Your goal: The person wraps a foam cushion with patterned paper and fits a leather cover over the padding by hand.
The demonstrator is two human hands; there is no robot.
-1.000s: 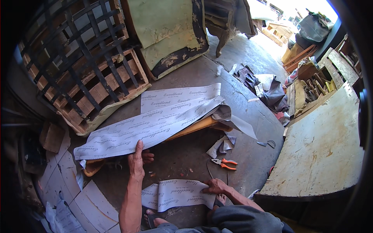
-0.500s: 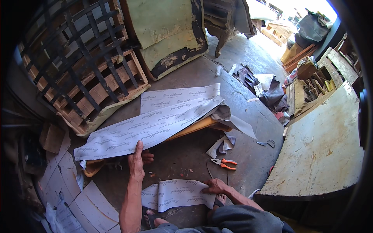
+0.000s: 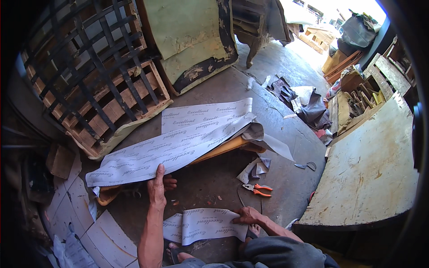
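A long white sheet of upholstery material [image 3: 178,143], printed with grey lettering, lies draped over an orange-tan piece [image 3: 223,149] on the floor. My left hand [image 3: 157,190] is at its near edge, thumb up against the sheet and fingers apart. Close to my feet, a smaller piece of the same white material [image 3: 210,228] hangs with a fold at its left end. My right hand [image 3: 248,215] pinches its upper right corner. Orange-handled pliers [image 3: 257,190] lie on the floor ahead of that hand, beside a few scraps [image 3: 255,169].
A wooden frame with woven black straps [image 3: 98,76] leans at the upper left, with a worn pale-green panel [image 3: 187,40] beside it. A large pale board [image 3: 366,165] stands at the right. Scissors [image 3: 306,165] and dark offcuts [image 3: 313,107] lie on the floor.
Both hands and the white pieces stay almost where they were; the view has shifted very slightly.
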